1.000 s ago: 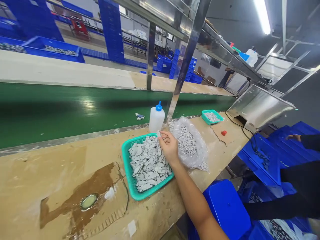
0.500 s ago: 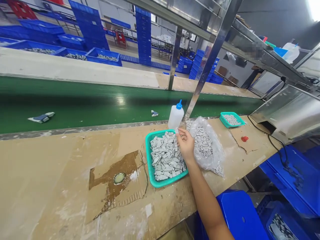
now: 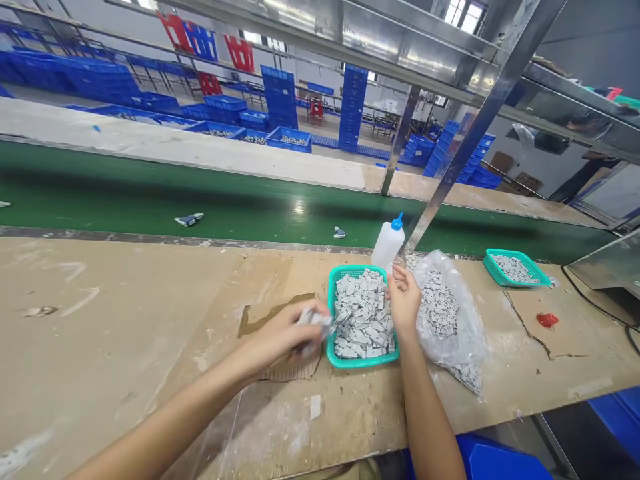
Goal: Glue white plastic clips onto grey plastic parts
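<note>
Just left of a green basket [image 3: 332,333] full of grey-white pieces [image 3: 364,313], my left hand [image 3: 300,327] has its fingers wrapped round several similar grey-white pieces [image 3: 317,320], blurred by motion. At the basket's right rim is my right hand [image 3: 404,293], its thumb and fingertips pinched together; what they hold is too small to make out. A white bottle with a blue cap [image 3: 388,243] stands behind the basket. Close on the right lies a clear plastic bag [image 3: 445,313] of small grey pieces.
Behind the cardboard-covered table [image 3: 125,313] runs a green conveyor [image 3: 260,213] carrying small blue-and-white parts [image 3: 189,220]. A metal post [image 3: 450,173] rises beside the bottle. Farther right are a second green basket [image 3: 515,268] and a red object [image 3: 547,320].
My left hand has come into view from the left with pieces in it. The camera view has shifted, so the table things appear farther right. My right hand remains by the basket's rim.
</note>
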Action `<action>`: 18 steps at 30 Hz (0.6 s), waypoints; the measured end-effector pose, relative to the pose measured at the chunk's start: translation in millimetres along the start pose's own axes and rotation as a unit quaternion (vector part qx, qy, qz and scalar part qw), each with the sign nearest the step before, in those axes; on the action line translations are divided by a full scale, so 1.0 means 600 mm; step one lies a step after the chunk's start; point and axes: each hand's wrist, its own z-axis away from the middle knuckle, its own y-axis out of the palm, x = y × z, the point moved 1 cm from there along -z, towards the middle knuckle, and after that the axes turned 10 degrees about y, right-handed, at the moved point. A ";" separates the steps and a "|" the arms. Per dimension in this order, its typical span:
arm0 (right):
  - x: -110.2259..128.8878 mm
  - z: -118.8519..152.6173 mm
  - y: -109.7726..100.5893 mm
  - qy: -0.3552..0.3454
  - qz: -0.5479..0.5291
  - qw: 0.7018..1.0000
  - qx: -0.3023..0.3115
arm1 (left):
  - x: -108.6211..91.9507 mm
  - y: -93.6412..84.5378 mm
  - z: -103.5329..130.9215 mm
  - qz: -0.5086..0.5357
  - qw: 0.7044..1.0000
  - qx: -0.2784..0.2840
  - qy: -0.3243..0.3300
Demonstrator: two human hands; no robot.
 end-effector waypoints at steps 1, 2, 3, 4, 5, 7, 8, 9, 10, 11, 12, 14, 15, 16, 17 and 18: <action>0.000 0.001 0.000 -0.002 0.001 1.000 -0.002 | -0.011 0.012 -0.038 -0.028 0.998 -0.026 0.040; 0.001 0.001 0.001 -0.004 0.001 1.000 -0.004 | -0.019 0.024 -0.073 -0.072 0.991 -0.061 0.091; 0.001 0.002 0.001 -0.005 0.002 1.000 -0.006 | -0.024 0.038 -0.103 -0.125 0.975 -0.102 0.150; 0.002 0.002 0.002 -0.007 0.003 1.000 -0.008 | -0.024 0.052 -0.129 -0.177 0.952 -0.139 0.209; 0.002 0.002 0.002 -0.008 0.004 1.000 -0.009 | -0.019 0.066 -0.149 -0.227 0.926 -0.156 0.257; 0.003 0.002 0.002 -0.010 0.004 1.000 -0.010 | 0.002 0.090 -0.176 -0.327 0.879 -0.151 0.313; 0.003 0.002 0.003 -0.010 0.004 1.000 -0.009 | 0.015 0.099 -0.185 -0.375 0.859 -0.133 0.321; 0.003 0.001 0.003 -0.011 0.004 1.000 -0.009 | 0.028 0.106 -0.191 -0.419 0.842 -0.113 0.320; 0.002 0.001 0.003 -0.012 0.004 1.000 -0.008 | 0.039 0.109 -0.195 -0.455 0.828 -0.097 0.314; 0.002 0.000 0.004 -0.013 0.003 1.000 -0.006 | 0.046 0.108 -0.197 -0.480 0.818 -0.086 0.305; 0.002 -0.001 0.004 -0.014 0.003 1.000 -0.005 | 0.051 0.105 -0.197 -0.493 0.815 -0.077 0.294; 0.002 -0.001 0.006 -0.017 0.003 1.000 -0.003 | 0.054 0.090 -0.190 -0.487 0.827 -0.051 0.275; 0.003 -0.001 0.007 -0.019 0.003 1.000 -0.004 | 0.054 0.081 -0.183 -0.473 0.838 -0.039 0.270; 0.004 -0.001 0.007 -0.020 0.004 1.000 -0.006 | 0.054 0.071 -0.173 -0.455 0.847 -0.027 0.273; 0.005 -0.001 0.008 -0.021 0.005 1.000 -0.009 | 0.054 0.062 -0.162 -0.435 0.854 -0.023 0.285; 0.006 0.000 0.009 -0.023 0.007 1.000 -0.012 | 0.056 0.054 -0.151 -0.417 0.855 -0.027 0.307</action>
